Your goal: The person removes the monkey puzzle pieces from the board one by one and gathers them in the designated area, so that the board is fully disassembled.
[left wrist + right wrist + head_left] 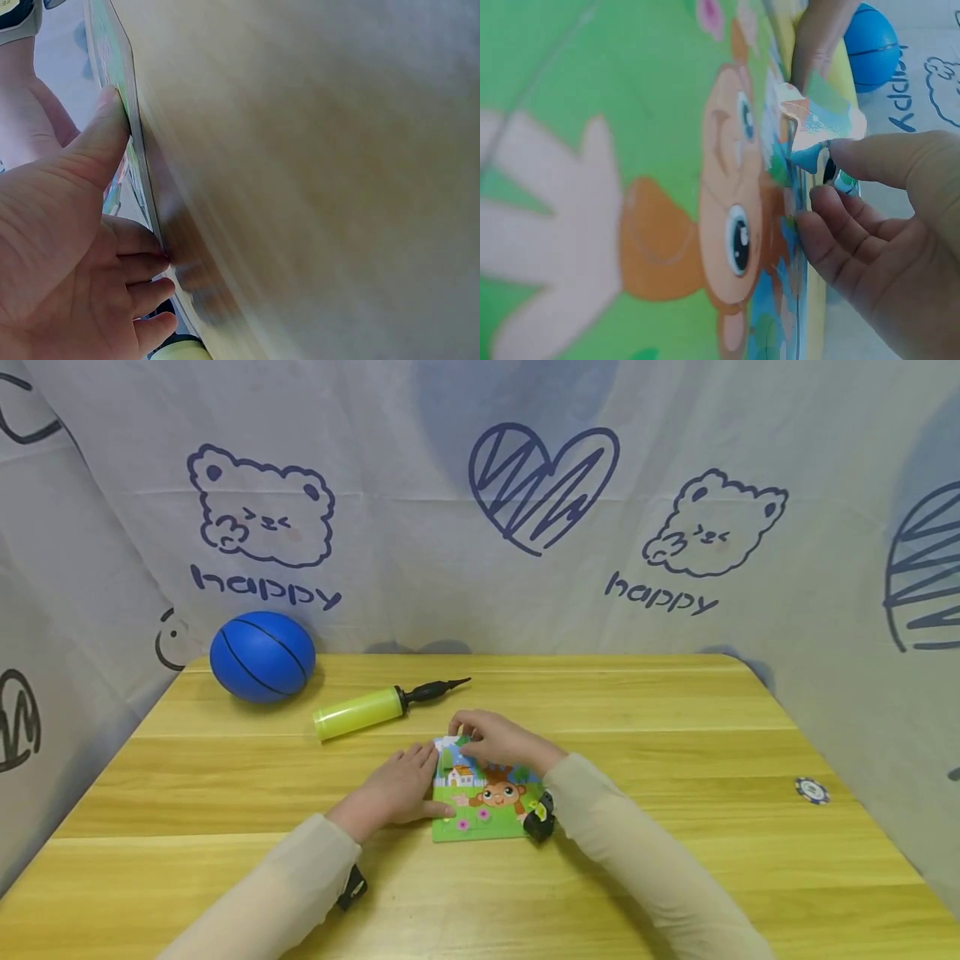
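A jigsaw puzzle [480, 828] with a monkey on green grass lies flat on the table. My left hand [393, 787] rests at its left side, thumb on the picture near the front corner. In the left wrist view, the fingers [146, 268] of that hand lie along the board's edge. My right hand [504, 743] reaches over the far part of the puzzle. Between thumb and fingers it pinches a puzzle piece [826, 120], which stands tilted up from the board in the right wrist view. Part of the puzzle's right side is hidden by the right wrist.
Beyond the puzzle lies a yellow-green hand pump [362, 713] with a black nozzle. A blue ball [262, 657] sits at the table's back left corner. Toward the right edge is a poker chip [812, 790]. A printed cloth [420, 585] hangs behind the table [660, 710].
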The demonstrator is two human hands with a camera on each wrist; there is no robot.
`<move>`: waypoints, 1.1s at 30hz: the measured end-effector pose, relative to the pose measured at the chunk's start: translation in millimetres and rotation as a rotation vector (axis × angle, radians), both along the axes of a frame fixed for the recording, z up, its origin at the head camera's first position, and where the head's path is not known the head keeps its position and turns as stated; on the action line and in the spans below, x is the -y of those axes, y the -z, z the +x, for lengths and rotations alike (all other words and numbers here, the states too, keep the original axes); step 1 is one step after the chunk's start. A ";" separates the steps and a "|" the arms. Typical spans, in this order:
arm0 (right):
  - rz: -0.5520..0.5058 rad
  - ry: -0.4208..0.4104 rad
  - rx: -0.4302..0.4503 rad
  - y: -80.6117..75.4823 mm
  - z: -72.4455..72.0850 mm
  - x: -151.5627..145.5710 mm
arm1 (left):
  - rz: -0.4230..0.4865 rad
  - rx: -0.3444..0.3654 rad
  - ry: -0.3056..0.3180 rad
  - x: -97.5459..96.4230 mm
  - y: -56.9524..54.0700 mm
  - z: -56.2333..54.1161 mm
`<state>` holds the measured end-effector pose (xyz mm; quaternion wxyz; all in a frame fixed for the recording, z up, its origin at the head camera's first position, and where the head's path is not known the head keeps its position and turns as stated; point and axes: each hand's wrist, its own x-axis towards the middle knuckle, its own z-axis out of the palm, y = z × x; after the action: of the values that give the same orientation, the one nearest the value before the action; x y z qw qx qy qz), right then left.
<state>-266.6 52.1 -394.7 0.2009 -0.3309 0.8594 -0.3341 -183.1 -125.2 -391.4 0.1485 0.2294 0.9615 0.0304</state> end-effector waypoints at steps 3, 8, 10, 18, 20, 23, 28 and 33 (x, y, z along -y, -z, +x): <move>-0.052 0.020 0.082 -0.1 -1.1 -3.0 | -0.002 0.003 -0.001 -0.3 -0.5 0.1; -0.114 0.074 0.134 -1.6 -3.4 -9.7 | 0.000 0.002 -0.005 -0.6 0.0 -0.5; -0.157 0.093 0.144 -2.3 -4.8 -14.9 | 0.003 0.002 -0.008 -0.7 -0.2 -0.5; -0.281 0.201 0.173 -7.1 -8.8 -52.7 | 0.009 0.000 -0.006 -0.2 1.0 -0.3; -0.272 0.239 0.155 -7.9 -9.2 -64.5 | 0.016 0.000 -0.004 -0.4 0.8 0.3; -0.259 0.292 0.131 -8.1 -10.5 -82.2 | 0.013 -0.001 -0.005 -0.6 0.2 1.0; -0.240 0.368 0.131 -6.1 -15.0 -111.5 | 0.015 0.001 -0.010 -1.3 -1.0 1.3; -0.197 0.432 0.144 -1.5 -20.4 -136.7 | 0.020 0.010 -0.018 -1.7 -3.0 2.1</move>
<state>-287.0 188.9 -393.1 0.1524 -0.1328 0.8569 -0.4742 -181.0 -123.5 -388.3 0.1509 0.2219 0.9624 0.0427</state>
